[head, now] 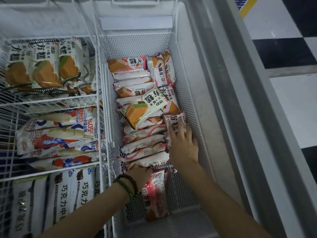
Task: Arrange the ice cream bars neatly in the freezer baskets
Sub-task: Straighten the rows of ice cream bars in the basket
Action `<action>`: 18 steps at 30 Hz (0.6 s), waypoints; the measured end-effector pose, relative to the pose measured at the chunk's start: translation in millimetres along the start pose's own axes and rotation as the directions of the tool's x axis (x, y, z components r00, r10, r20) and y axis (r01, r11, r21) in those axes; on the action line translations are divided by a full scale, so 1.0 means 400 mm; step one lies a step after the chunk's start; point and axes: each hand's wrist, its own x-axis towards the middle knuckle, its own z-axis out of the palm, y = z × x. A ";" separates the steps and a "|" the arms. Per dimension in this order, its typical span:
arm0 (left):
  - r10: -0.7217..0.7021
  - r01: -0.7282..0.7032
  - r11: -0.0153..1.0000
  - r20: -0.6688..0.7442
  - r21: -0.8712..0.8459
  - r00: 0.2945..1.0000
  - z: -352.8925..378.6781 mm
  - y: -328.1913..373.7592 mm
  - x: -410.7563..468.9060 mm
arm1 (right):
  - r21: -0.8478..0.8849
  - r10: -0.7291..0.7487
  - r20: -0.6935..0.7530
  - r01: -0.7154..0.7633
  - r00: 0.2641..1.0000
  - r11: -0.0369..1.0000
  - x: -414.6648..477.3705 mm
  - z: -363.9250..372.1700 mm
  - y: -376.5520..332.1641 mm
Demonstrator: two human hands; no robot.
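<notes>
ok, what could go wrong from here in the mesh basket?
1. The green-trimmed bar lies loose and crooked on top of the pink row; pushing the row could make it slide.
2. The right hand presses a pink bar against the mesh basket wall; its wrapper may crumple.
3. The left hand covers the row's near end, so bars there could tip unseen.

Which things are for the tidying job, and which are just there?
For the job:
pink-wrapped bars
green-wrapped bar
mesh basket
left hand
right hand

Just there:
checkered floor
beaded bracelets
</notes>
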 end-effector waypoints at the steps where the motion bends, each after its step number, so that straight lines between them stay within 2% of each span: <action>1: 0.003 -0.003 1.000 -0.007 0.014 1.000 0.002 0.000 0.000 | -0.033 -0.003 0.013 0.003 1.000 0.999 -0.001 0.007 0.000; 5: 0.032 -0.031 0.999 -0.025 0.039 0.999 0.011 -0.001 0.004 | -0.025 -0.004 0.039 0.005 0.999 1.000 -0.013 0.019 -0.001; 10: 0.057 -0.052 0.992 -0.044 0.113 0.997 0.014 0.000 0.011 | 0.058 -0.004 0.153 -0.005 0.988 0.998 -0.016 -0.013 -0.005; 11: 0.061 -0.055 0.990 -0.044 0.126 0.997 0.015 0.001 0.013 | 0.091 -0.002 0.130 -0.010 0.991 0.996 -0.025 -0.026 -0.010; 14: 0.049 -0.043 0.991 -0.045 0.129 0.998 0.018 0.000 0.019 | 0.190 0.003 -0.099 0.016 0.995 0.982 -0.076 -0.045 -0.015; 15: 0.042 -0.037 0.993 -0.050 0.110 0.998 0.020 0.000 0.020 | 0.227 -0.001 -0.067 0.017 0.998 0.974 -0.100 -0.044 -0.010; 16: 0.035 -0.030 0.996 -0.058 0.083 0.998 0.021 0.000 0.021 | 0.273 -0.017 0.061 -0.001 0.998 0.962 -0.123 -0.038 -0.004; 17: 0.025 -0.021 0.998 -0.063 0.058 0.998 0.024 0.002 0.020 | 0.312 -0.049 0.274 -0.041 0.960 0.949 -0.146 -0.026 -0.001; 18: 0.008 -0.006 1.000 -0.062 0.031 0.998 0.025 0.003 0.017 | 0.336 -0.090 0.477 -0.087 0.874 0.938 -0.164 -0.009 0.000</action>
